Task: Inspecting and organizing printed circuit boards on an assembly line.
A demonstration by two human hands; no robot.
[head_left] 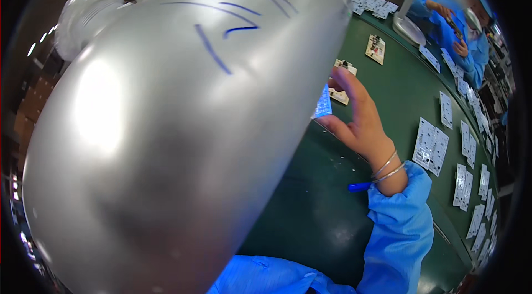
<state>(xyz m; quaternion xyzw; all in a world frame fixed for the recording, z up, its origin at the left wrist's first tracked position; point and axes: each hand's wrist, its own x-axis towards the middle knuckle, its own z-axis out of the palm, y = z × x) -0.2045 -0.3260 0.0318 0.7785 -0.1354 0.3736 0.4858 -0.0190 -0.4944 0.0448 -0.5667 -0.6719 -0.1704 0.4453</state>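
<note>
A big grey metal lamp shade (166,128) with blue pen strokes on it fills the left and middle of the view and hides what lies under it. My right hand (357,119), in a blue sleeve with thin bracelets at the wrist, reaches toward the shade's edge. Its thumb and fingers pinch a small blue-lit flat piece (322,104). My left hand is not visible; only a bit of blue sleeve (266,277) shows at the bottom. A blue pen (359,186) lies under my right wrist on the green table (316,216).
Small white circuit boards (431,145) lie in rows along the table's right side, and two more boards (376,49) sit farther back. Another person in a blue coat (454,34) works at the far right behind a round magnifier lamp (410,25). A plastic-wrapped bundle (88,11) is at top left.
</note>
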